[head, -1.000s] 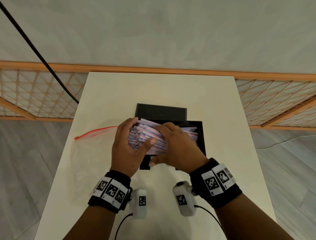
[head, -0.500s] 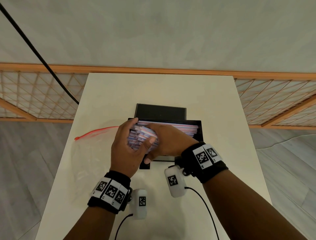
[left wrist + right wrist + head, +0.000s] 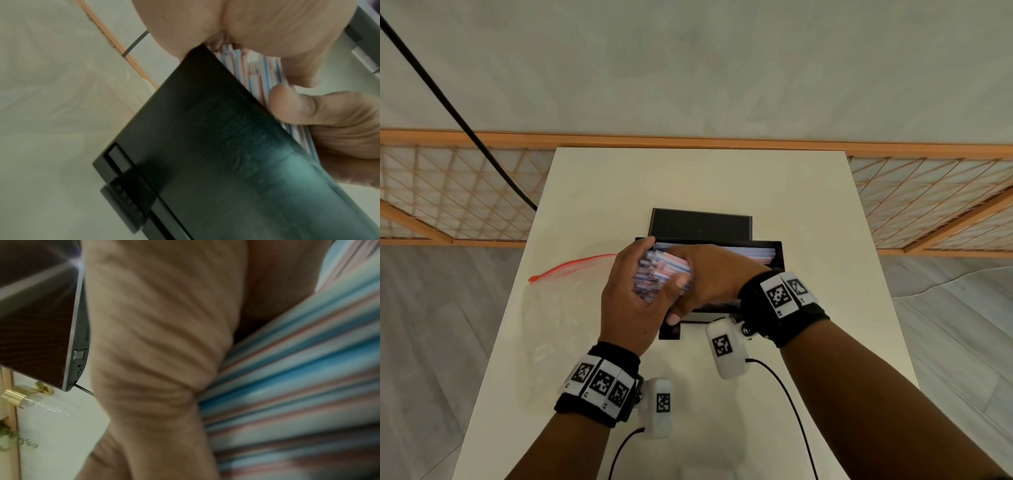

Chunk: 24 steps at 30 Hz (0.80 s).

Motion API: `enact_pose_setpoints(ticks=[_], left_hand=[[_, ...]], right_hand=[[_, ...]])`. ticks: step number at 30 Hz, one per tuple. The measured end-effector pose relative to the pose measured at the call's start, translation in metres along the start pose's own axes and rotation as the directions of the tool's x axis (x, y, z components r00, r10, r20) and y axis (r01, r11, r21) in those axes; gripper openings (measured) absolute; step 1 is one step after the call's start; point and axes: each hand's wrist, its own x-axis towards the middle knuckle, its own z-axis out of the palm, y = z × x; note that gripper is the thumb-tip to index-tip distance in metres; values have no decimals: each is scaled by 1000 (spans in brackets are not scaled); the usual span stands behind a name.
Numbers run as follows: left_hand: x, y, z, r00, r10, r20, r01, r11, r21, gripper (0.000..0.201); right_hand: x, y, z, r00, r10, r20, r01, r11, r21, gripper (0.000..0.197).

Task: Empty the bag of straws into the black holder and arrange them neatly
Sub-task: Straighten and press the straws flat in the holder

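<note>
A thick bundle of paper-wrapped straws (image 3: 664, 274) with blue and pink stripes lies across the black holder (image 3: 779, 260), whose lid (image 3: 702, 224) stands open at the back. My left hand (image 3: 661, 263) grips the bundle's left end, fingers curled over the far side and thumb on top. My right hand (image 3: 705, 274) wraps over the bundle just right of it, thumb at the front. In the left wrist view the straws (image 3: 265, 73) sit above the holder's wall (image 3: 216, 146). The right wrist view is filled with blurred straws (image 3: 298, 369) under my palm.
The clear zip bag (image 3: 561, 308) with its red seal lies flat on the white table (image 3: 688, 178), left of the holder. A wooden lattice rail runs behind the table. A black cable (image 3: 448, 102) hangs at the upper left.
My right hand slid left along the bundle until it met the left hand, and its wrist swung in over the holder's front. The left hand held its place.
</note>
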Motion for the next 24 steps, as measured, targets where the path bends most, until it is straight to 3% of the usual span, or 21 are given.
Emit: enact_pose_setpoints(ticks=[7, 19, 24], left_hand=[[-1, 0, -2, 1000, -6, 10, 6, 1000, 28, 75], [-5, -7, -2, 999, -40, 24, 39, 997, 64, 75], [-8, -9, 1, 999, -20, 39, 16, 996, 83, 74]], right_hand=[[2, -4, -4, 997, 7, 79, -7, 1000, 7, 63], [4, -5, -1, 1000, -11, -25, 8, 993, -118, 78], [1, -6, 5, 995, -61, -78, 54, 994, -91, 71]])
